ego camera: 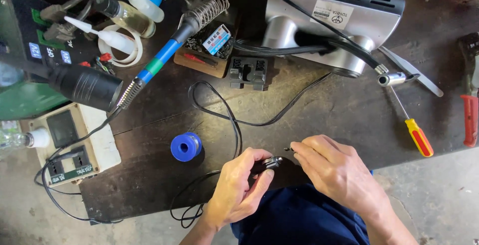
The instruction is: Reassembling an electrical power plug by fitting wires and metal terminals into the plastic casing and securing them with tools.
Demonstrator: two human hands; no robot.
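Small dark metal part point(272, 162) sits low in the frame's centre, pinched in my left hand point(239, 185), grip closed on it. My right hand point(334, 167) is just beside it, fingertips point(295, 147) narrowed near a tiny dark bit I cannot make out. Left of them a blue solder spool point(185, 146) stands on the worktop point(324, 110), with a black cable point(227, 113) looping beyond. Farther up lie a soldering iron point(159, 60) and, at right, a yellow-handled screwdriver point(416, 135).

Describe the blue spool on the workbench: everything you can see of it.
The blue spool is a small plastic reel with round flanges and a hollow centre, seen nearly end-on. It rests on the dark workbench, left of the left hand and apart from it. A thin black cable loops past on its right; contact cannot be told.
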